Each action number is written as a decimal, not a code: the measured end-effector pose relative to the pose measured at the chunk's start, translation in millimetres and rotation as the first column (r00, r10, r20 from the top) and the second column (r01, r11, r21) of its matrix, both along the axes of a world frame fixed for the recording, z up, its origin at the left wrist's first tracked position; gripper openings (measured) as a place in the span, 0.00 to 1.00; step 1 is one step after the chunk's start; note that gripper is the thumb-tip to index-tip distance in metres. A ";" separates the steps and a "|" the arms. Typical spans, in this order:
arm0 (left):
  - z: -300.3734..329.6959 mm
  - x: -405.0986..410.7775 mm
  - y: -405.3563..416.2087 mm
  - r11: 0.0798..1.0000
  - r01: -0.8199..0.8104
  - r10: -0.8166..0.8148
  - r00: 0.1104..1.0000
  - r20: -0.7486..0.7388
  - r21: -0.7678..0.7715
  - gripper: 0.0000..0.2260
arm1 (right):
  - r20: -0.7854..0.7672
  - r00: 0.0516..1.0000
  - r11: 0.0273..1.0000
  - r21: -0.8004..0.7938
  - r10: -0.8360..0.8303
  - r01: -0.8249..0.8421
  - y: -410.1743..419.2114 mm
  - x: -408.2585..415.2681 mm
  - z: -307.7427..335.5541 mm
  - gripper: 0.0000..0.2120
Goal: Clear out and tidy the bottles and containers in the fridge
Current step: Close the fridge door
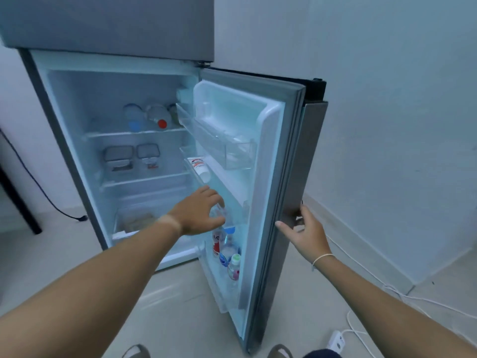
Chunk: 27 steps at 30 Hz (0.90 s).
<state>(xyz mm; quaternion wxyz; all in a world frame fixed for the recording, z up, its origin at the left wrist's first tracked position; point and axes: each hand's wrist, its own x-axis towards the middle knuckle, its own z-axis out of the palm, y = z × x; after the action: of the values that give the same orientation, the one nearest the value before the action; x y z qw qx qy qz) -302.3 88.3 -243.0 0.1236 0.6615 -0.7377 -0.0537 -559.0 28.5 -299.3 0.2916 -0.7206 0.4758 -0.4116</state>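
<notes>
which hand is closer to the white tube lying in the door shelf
Left. The left hand reaches into the open door just below the white tube, not touching it. The right hand is farther off, at the door's outer edge.

Hidden and unclear parts of an open fridge scene

The left hand covers a clear bottle; bottle labels in the bottom door rack blur; the fridge top is cropped.

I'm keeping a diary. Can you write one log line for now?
left hand: reaching for door-shelf bottles | right hand: on fridge door edge | door open
</notes>
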 end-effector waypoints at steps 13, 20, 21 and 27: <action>21.5 71.7 102.5 0.945 -0.317 0.328 0.916 -0.229 0.086 0.22 | -0.331 0.914 0.945 -0.141 0.235 -0.294 57.3 111.9 48.4 0.23; 72.5 109.5 119.3 0.828 -0.535 0.342 0.718 -0.607 -0.167 0.19 | -0.405 0.864 0.852 -0.294 0.300 -0.434 54.5 185.4 98.9 0.23; 79.3 113.5 119.4 0.806 -0.557 0.322 0.696 -0.642 -0.200 0.18 | -0.411 0.863 0.837 -0.325 0.294 -0.440 49.5 194.9 107.4 0.23; 109.2 151.5 94.7 0.742 -0.654 0.272 0.498 -0.823 -0.150 0.16 | -0.449 0.859 0.786 -0.426 0.246 -0.448 0.0 265.1 165.1 0.29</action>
<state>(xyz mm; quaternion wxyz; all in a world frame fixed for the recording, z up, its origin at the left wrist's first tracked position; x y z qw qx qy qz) -150.8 183.0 -133.8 0.5771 0.7060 -0.3931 -0.1181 -293.9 28.4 -134.1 0.0645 -0.9120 0.2501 -0.3187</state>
